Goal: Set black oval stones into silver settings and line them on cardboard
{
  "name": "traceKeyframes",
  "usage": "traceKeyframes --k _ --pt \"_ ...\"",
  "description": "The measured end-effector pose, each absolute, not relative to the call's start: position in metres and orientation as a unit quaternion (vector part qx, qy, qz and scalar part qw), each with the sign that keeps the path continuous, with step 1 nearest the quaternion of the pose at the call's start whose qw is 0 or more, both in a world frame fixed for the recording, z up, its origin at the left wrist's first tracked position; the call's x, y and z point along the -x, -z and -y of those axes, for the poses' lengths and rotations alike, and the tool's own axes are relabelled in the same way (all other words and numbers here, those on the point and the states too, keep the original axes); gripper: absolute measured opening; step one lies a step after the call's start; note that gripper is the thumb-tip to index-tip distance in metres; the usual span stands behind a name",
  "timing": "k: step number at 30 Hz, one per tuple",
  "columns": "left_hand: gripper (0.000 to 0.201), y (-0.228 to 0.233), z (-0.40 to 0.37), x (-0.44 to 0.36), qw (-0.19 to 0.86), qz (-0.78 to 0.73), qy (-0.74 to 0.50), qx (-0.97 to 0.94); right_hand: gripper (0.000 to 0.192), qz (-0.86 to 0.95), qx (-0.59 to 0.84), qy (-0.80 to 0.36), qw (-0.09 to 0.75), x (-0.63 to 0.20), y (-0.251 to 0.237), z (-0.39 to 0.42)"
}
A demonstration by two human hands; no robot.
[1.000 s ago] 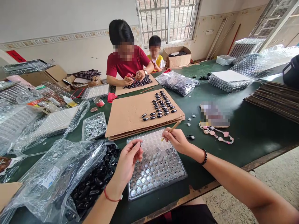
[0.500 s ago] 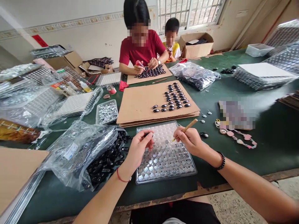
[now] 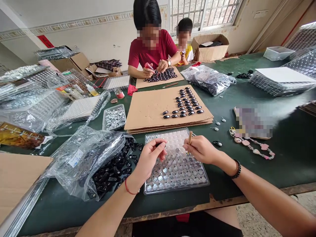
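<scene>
Near edge of desk (image 3: pixel 283 154): bag (image 3: pixel 84 158) of black pieces at left, left hand (image 3: pixel 148 158) pinching a black piece (image 3: pixel 159 144) over tray (image 3: pixel 176 184), right hand (image 3: pixel 201 148) closed around stick (image 3: pixel 190 136), tip down on tray. Cardboard (image 3: pixel 148 110) just beyond.

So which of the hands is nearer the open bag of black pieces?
Left. The left hand hovers just right of the bag of black pieces; the right hand is farther right, over the tray.

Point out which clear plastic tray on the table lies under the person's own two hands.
The dimpled tray at the near table edge, partly filled with metal discs; left hand and right hand are over it. The small tray sits farther left.
</scene>
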State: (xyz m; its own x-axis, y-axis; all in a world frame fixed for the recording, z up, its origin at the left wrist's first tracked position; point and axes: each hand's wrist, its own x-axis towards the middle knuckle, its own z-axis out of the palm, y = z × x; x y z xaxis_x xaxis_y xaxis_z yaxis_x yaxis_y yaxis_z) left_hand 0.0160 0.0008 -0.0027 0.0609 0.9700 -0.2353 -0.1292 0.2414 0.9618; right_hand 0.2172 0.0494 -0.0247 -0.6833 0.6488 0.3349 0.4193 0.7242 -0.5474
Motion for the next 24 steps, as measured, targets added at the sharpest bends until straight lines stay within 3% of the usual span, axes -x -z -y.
traceKeyframes --k 8,14,18,21,24 --pt "0.022 0.002 -0.002 -0.017 0.6 -0.513 -0.459 -0.407 0.035 0.899 0.308 -0.2 0.24 -0.218 0.026 -0.054" --pt "0.022 0.008 0.001 -0.016 0.562 -0.551 -0.405 -0.465 0.03 0.865 0.298 -0.236 0.327 -0.217 0.022 -0.051" --pt "0.019 0.008 0.005 -0.018 0.458 -0.565 -0.375 -0.575 0.026 0.865 0.286 -0.215 0.353 -0.211 0.016 -0.041" --pt "0.029 0.01 0.008 -0.019 0.35 -0.562 -0.37 -0.652 0.023 0.886 0.263 -0.176 0.34 -0.207 0.013 -0.034" --pt "0.026 0.014 0.009 -0.019 0.29 -0.553 -0.342 -0.702 0.021 0.908 0.237 -0.117 0.326 -0.202 0.015 -0.03"
